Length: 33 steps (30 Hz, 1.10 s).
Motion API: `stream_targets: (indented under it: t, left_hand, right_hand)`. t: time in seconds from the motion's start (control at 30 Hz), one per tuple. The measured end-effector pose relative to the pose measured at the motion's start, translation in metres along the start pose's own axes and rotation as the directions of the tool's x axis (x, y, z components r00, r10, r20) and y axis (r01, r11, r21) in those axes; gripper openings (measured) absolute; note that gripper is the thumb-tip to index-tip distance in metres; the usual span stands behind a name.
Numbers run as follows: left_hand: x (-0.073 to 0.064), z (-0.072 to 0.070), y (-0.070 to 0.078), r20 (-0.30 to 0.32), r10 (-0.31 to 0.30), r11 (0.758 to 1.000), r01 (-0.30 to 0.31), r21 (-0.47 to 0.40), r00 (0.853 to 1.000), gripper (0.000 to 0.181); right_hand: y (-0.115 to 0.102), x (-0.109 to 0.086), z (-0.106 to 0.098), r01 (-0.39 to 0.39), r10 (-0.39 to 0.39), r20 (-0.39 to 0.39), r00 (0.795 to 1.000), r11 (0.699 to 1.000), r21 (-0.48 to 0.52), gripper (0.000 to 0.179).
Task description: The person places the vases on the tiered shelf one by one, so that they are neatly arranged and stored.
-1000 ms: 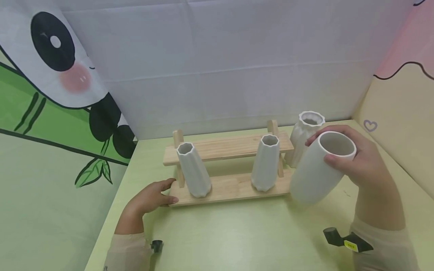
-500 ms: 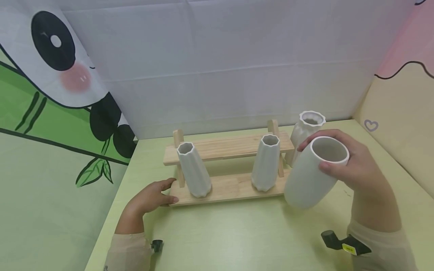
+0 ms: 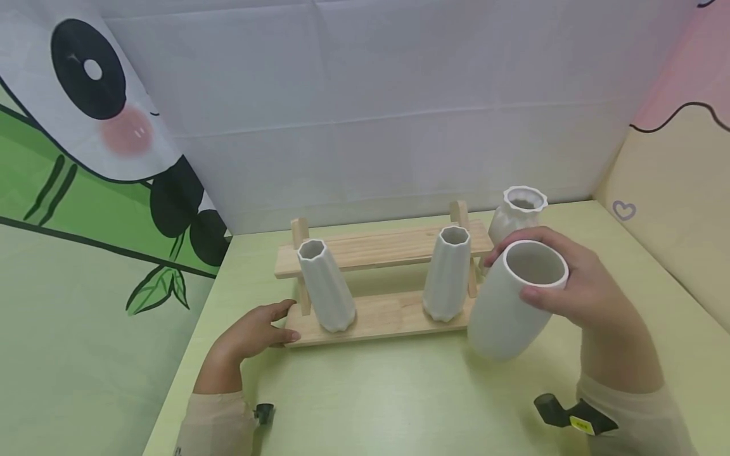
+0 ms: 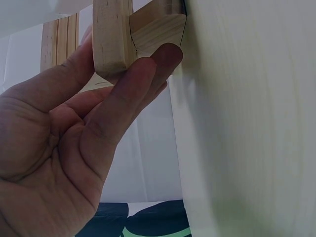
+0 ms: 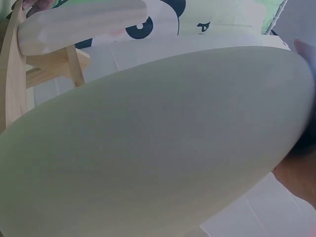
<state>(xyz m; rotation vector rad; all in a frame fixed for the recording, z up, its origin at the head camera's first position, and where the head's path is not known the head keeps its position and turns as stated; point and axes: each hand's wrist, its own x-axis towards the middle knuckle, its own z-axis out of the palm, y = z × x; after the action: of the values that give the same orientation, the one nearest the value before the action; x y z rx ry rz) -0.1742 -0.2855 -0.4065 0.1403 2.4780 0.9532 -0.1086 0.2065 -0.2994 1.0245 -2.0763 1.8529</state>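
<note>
A two-tier wooden shelf (image 3: 388, 310) stands on the table. At its left end, my left hand (image 3: 253, 332) pinches the lower board, thumb on top and fingers beneath in the left wrist view (image 4: 116, 44). My right hand (image 3: 582, 282) grips a smooth white vase (image 3: 507, 316) near its rim. That vase tilts with its base toward the shelf's lower right end, overlapping it in the head view. Two slim, ridged white vases, a left one (image 3: 327, 291) and a right one (image 3: 447, 278), stand on the lower board.
Behind my right hand, a white vase with a scalloped rim (image 3: 516, 215) stands on the table (image 3: 376, 392), partly hidden. A white cloth backdrop (image 3: 365, 126) rises behind the shelf. Printed panels flank the table on the left and right.
My right hand has moved left and toward the front with the smooth white vase, covering more of the lower board's right end. The left hand and shelf have stayed still.
</note>
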Motion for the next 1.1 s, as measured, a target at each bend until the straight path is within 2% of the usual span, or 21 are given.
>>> stream_targets:
  t: [0.33,0.6,0.93,1.1]
  left_hand:
    - [0.006,0.003,0.007,-0.018,-0.019,1.000,0.020,0.009,1.000,0.085]
    - [0.010,0.006,0.012,-0.028,-0.035,0.999,0.035,0.003,0.999,0.085]
    - [0.015,0.009,0.019,-0.037,-0.062,0.998,0.062,-0.012,0.997,0.086]
    - [0.015,0.008,0.020,-0.042,-0.062,0.998,0.062,-0.001,0.997,0.085]
  right_hand:
    - [0.011,0.012,-0.002,0.060,-0.061,0.092,0.994,0.998,0.016,0.052]
    - [0.020,0.021,-0.004,0.113,-0.123,0.173,0.977,0.991,0.067,0.053]
    - [0.029,0.032,-0.001,0.140,-0.163,0.232,0.959,0.984,0.113,0.059]
    - [0.031,0.036,0.006,0.156,-0.188,0.236,0.953,0.977,0.147,0.060]
